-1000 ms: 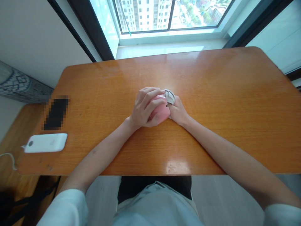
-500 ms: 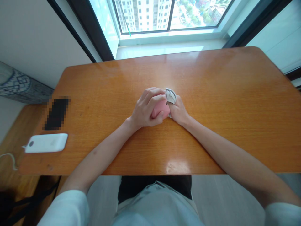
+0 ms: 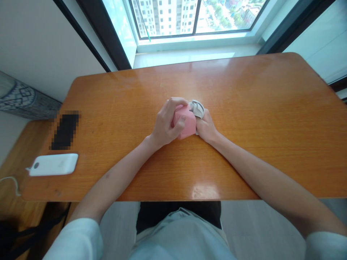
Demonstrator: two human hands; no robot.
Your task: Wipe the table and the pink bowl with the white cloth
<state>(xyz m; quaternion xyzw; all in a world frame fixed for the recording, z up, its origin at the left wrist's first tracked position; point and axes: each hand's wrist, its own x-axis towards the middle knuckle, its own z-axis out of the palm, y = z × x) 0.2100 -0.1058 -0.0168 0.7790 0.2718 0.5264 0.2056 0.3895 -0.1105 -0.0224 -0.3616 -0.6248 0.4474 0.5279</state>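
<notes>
My left hand (image 3: 169,121) is closed round a small pink box-like object (image 3: 189,124) with rounded edges, near the middle of the wooden table. Its fingers reach over the far side, and the thumb presses on the face turned toward me. On the right, my right hand (image 3: 206,126) is closed on a bunched white-and-grey piece that looks like cloth (image 3: 197,108). This piece touches the pink object's right side, and part of it shows below my right fingers. The right fingertips are hidden behind the pink object and the white-and-grey piece.
A white rounded device (image 3: 54,164) with a cable lies at the table's left edge, with a blurred-out dark rectangle (image 3: 65,130) beyond it. The wooden table (image 3: 257,108) reaches back to a window sill (image 3: 187,57).
My left thumb has moved up the pink object, and the left fingers have shifted. The object has turned, showing more of its near face. My right hand has hardly moved.
</notes>
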